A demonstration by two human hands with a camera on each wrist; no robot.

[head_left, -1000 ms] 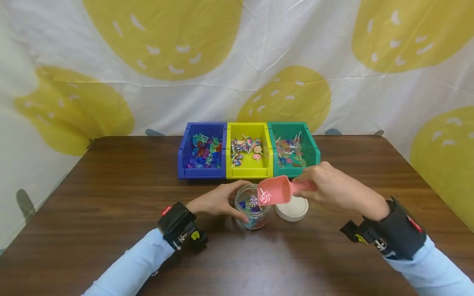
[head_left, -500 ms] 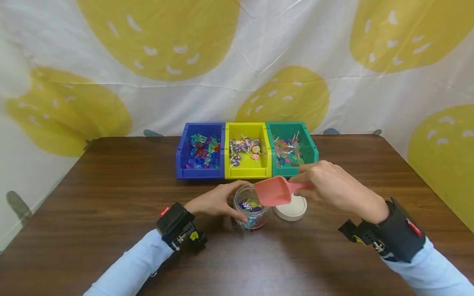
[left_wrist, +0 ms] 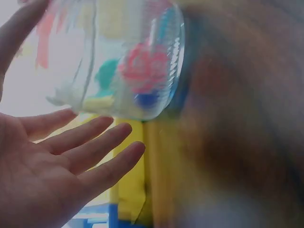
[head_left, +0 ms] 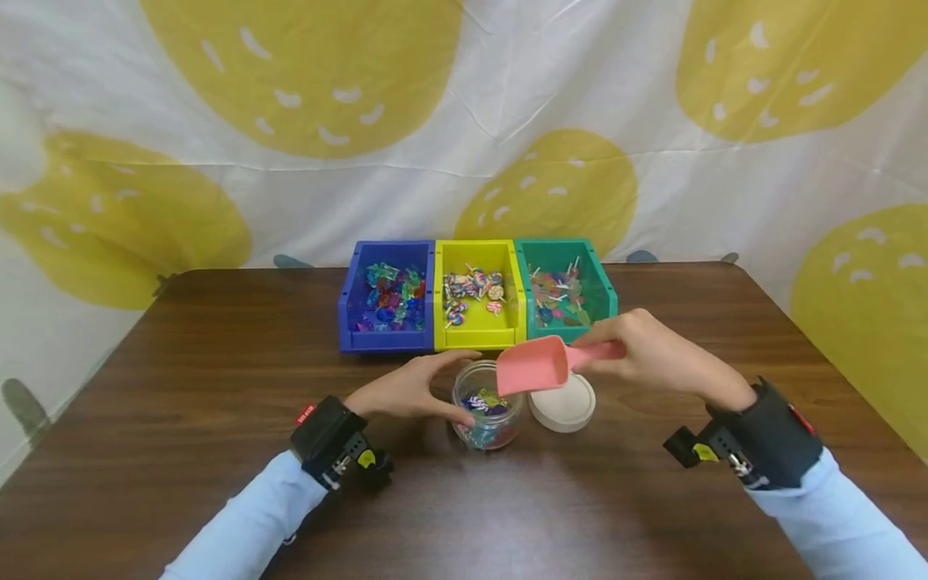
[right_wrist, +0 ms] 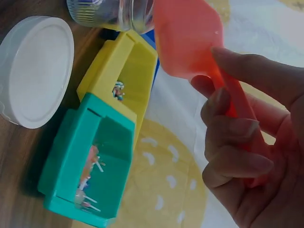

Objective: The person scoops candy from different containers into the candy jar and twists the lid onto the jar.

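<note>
A clear glass jar (head_left: 487, 436) stands on the table without its lid, with small colourful candy pieces inside. My left hand (head_left: 406, 390) lies around its left side, thumb in front and fingers behind. In the left wrist view the fingers (left_wrist: 102, 164) are straight and spread, with a gap visible between most of them and the jar. My right hand (head_left: 638, 354) grips the handle of a pink scoop (head_left: 532, 366). The scoop's head is over the jar's right rim, and its visible inside holds no candy. A white lid (head_left: 565, 403) lies right of the jar.
Behind the jar, three bins stand side by side: blue (head_left: 387, 341) with gem-like candies, yellow (head_left: 480, 339) with swirl lollipops, green (head_left: 603, 300) with translucent lollipops. A patterned cloth (head_left: 348, 201) hangs behind the wooden table (head_left: 239, 354).
A pink swirl lollipop in the scoop a second ago is gone from it by half a second ago. The scoop has since tilted back level. My left hand's fingers have loosened around the jar.
</note>
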